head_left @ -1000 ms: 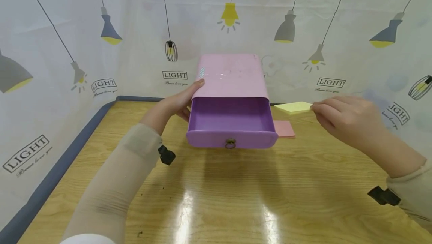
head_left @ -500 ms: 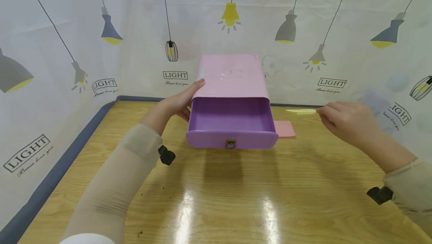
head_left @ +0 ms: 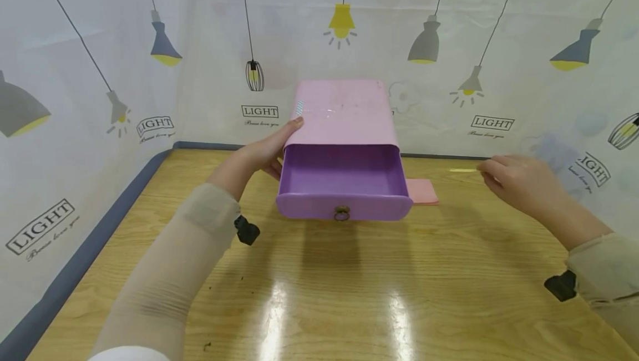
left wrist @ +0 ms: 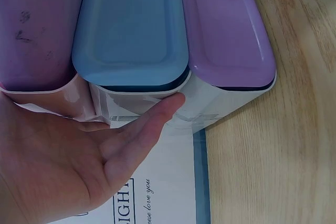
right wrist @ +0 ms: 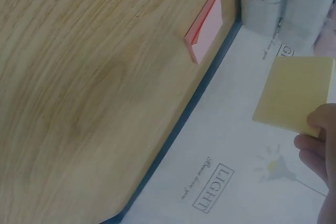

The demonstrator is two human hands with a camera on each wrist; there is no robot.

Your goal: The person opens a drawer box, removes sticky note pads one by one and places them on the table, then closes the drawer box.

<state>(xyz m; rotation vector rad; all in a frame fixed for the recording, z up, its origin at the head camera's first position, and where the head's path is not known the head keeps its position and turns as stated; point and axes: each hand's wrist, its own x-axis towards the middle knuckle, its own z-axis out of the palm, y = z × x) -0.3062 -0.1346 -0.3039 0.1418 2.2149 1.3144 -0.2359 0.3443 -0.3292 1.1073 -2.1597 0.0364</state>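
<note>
A small drawer unit (head_left: pixel 344 111) with a pink top stands on the table, its top purple drawer (head_left: pixel 344 206) pulled out and bare inside. In the left wrist view a blue drawer (left wrist: pixel 131 30) and another purple drawer (left wrist: pixel 231 35) sit closed below it. My left hand (head_left: pixel 269 147) rests against the unit's left side, thumb on the top edge, fingers straight along the side. Out to the right, my right hand (head_left: pixel 524 183) pinches a yellow sticky note pad (right wrist: pixel 294 95) by its edge. From the head view the pad shows as a thin line.
A pink sticky note pad (head_left: pixel 422 192) lies on the wooden table (head_left: pixel 344 305) just right of the drawer unit. Behind the table hangs a white backdrop (head_left: pixel 209 72) printed with lamps, with a dark blue strip (head_left: pixel 100 239) along the table's edge.
My right hand has moved right and slightly down, away from the drawer unit. The yellow pad has turned from showing its face to edge-on. The left hand stays put.
</note>
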